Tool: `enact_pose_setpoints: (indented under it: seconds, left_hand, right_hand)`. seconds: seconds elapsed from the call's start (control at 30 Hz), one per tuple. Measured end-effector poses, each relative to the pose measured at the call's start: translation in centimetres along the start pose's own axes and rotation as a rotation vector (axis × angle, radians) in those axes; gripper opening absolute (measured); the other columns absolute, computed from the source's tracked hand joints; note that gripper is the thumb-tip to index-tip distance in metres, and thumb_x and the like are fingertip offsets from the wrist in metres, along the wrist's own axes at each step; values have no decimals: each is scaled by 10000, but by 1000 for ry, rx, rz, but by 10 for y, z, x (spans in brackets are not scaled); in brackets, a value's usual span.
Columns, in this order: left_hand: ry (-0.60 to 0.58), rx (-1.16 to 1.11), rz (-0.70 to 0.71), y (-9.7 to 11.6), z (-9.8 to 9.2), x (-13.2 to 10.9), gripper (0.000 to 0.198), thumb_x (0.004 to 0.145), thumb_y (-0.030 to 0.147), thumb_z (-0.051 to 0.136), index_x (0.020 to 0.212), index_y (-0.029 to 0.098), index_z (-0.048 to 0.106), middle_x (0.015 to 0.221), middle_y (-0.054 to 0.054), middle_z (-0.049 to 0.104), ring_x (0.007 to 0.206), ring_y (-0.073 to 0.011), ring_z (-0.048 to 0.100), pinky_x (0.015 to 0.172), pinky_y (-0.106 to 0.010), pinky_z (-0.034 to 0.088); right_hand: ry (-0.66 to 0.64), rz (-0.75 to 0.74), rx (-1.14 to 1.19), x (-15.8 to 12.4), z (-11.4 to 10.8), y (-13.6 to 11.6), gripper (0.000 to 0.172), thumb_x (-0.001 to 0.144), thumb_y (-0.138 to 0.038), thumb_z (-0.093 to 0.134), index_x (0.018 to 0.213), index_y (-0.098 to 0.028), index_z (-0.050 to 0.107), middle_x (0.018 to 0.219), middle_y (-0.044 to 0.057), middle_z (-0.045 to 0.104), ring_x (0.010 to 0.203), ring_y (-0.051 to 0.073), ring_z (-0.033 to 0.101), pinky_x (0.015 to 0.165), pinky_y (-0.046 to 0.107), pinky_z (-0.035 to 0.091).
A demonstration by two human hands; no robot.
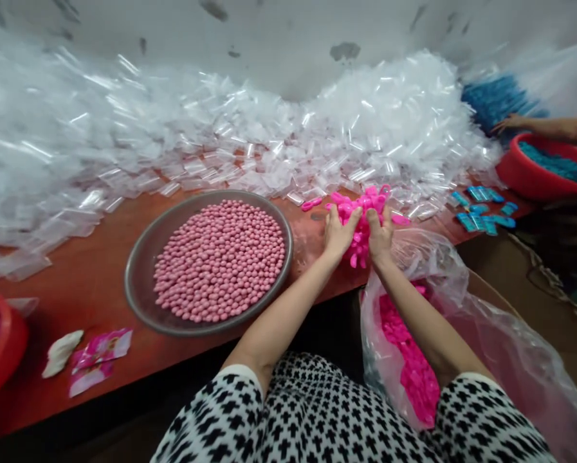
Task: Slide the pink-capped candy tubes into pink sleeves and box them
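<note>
My left hand and my right hand are cupped around a clump of bright pink plastic pieces at the table's front edge. Their exact kind is too blurred to tell; some look like small spoons or caps. A few loose pink pieces lie just left of the clump. Under my right forearm, a clear plastic bag stands open with more pink pieces inside. To the left of my hands sits a round metal basin holding many small pink balls.
Clear plastic packages are heaped along the wall on the red table. At right are blue packets, a red basin and another person's hand. Far left, a red tub stands near a white cloth and pink packets.
</note>
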State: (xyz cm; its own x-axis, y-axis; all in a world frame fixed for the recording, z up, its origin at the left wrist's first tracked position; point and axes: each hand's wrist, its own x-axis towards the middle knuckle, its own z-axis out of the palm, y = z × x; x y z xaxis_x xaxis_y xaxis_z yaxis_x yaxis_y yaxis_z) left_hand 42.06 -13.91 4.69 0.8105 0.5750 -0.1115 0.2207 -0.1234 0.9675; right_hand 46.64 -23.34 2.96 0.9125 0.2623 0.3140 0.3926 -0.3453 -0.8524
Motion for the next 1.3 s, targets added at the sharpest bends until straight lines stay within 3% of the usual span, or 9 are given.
enact_pose_setpoints:
  seconds: [0.13, 0.37, 0.5, 0.6, 0.67, 0.77, 0.93, 1.13, 1.3]
  left_hand:
    - [-19, 40, -43, -13, -13, 16, 789, 848, 582, 474, 1470, 151, 248, 1553, -171, 187, 1439, -285, 170, 1143, -406, 210]
    - [9, 38, 15, -12, -30, 1, 621, 880, 336, 518, 1449, 220, 300, 1583, -99, 34, 1453, -218, 94, 1168, -388, 126]
    - [-20, 88, 159, -13, -40, -34, 587, 872, 290, 519, 1427, 225, 343, 1580, -86, 100, 1452, -236, 89, 1174, -434, 114]
    - [-125, 138, 447, -11, -58, -74, 538, 898, 295, 475, 1415, 202, 360, 1508, -110, 332, 1424, -221, 233, 1171, -435, 187]
    - [-230, 191, 678, -9, -80, -100, 464, 922, 309, 437, 1378, 227, 410, 1403, -88, 494, 1342, -198, 404, 1121, -409, 333]
    - [-84, 372, 1029, -7, -129, -130, 423, 900, 254, 492, 1321, 217, 465, 1337, -83, 560, 1336, -219, 414, 1109, -441, 355]
    - [311, 690, 1010, -24, -198, -151, 422, 838, 162, 591, 1251, 185, 506, 1138, -100, 670, 1151, -238, 576, 978, -418, 475]
    - [403, 947, 959, -52, -202, -152, 232, 835, 252, 622, 1037, 139, 605, 725, -28, 671, 668, -162, 611, 606, -300, 469]
    - [439, 996, 1056, -57, -201, -148, 201, 834, 335, 623, 887, 142, 614, 533, 23, 531, 497, -126, 498, 480, -301, 329]
  right_hand:
    - [-100, 29, -36, 38, 13, 6, 671, 853, -621, 382, 1385, -213, 388, 1417, 105, 458, 1326, 241, 403, 1105, 422, 301]
    - [-256, -75, -177, 80, -16, 22, 679, 804, -630, 499, 1309, -178, 471, 1374, 121, 503, 1284, 252, 448, 1084, 459, 325]
    - [-257, -80, -248, 71, -29, 27, 605, 767, -540, 590, 1238, -163, 545, 1281, 140, 581, 1182, 276, 537, 1012, 484, 400]
    - [-232, -119, -267, 61, -24, 21, 531, 772, -456, 589, 1198, -140, 580, 1213, 155, 625, 1063, 271, 609, 942, 469, 455]
    - [-257, -161, -259, 58, -14, 12, 465, 788, -416, 564, 1173, -158, 601, 1177, 135, 649, 995, 256, 639, 904, 451, 477]
    - [-367, -238, -295, 58, 13, -8, 367, 813, -379, 533, 1097, -177, 649, 1099, 94, 690, 967, 242, 647, 885, 412, 483]
    - [-532, -359, -565, 76, 77, -38, 330, 890, -314, 423, 1019, -158, 684, 985, 65, 718, 913, 205, 645, 847, 316, 474]
    - [-505, -409, -729, 113, 152, -55, 392, 876, -131, 365, 1194, -135, 594, 1190, 162, 623, 1077, 274, 569, 889, 395, 433]
    - [-564, -490, -826, 126, 178, -56, 373, 861, -108, 396, 1171, -169, 595, 1243, 182, 558, 1156, 302, 488, 891, 438, 417]
